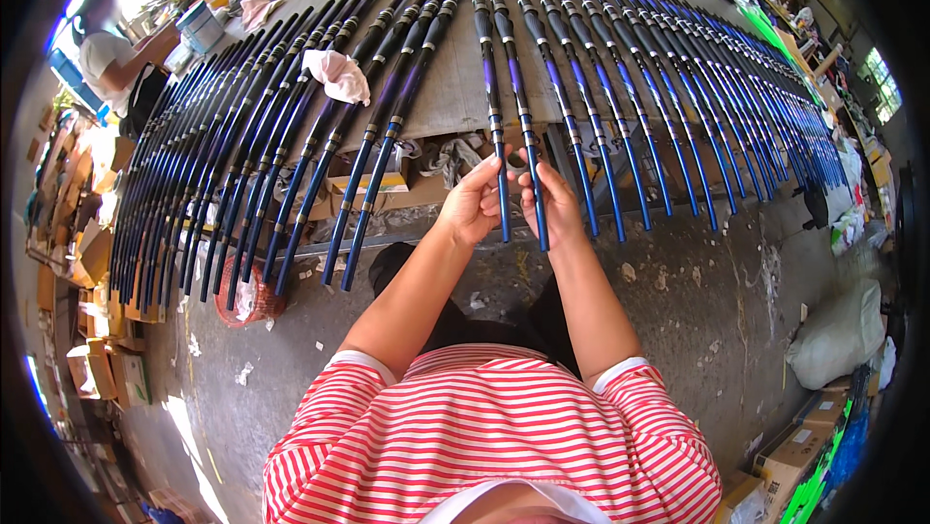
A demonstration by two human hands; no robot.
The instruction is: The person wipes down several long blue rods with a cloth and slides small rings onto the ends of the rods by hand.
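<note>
My left hand (472,202) has its fingers closed around the blue butt of a fishing rod (489,74), just past the table's near edge. Beside it my right hand (559,201) grips the butt of a second fishing rod (518,88) the same way. Both rods have black grips, silver rings and purple-blue sections, and they point away from me over the worktable (444,103). More fishing rods (591,78) lie side by side to the right. Another row of rods (281,107) fans out to the left, with a crumpled pale pink cloth (336,77) on top.
Rod butts overhang the table's near edge on both sides. Under the left row stands a red basket (250,293). A person (105,59) is at the far left near a bucket (201,28). At right are a white sack (835,335) and cardboard boxes (794,456).
</note>
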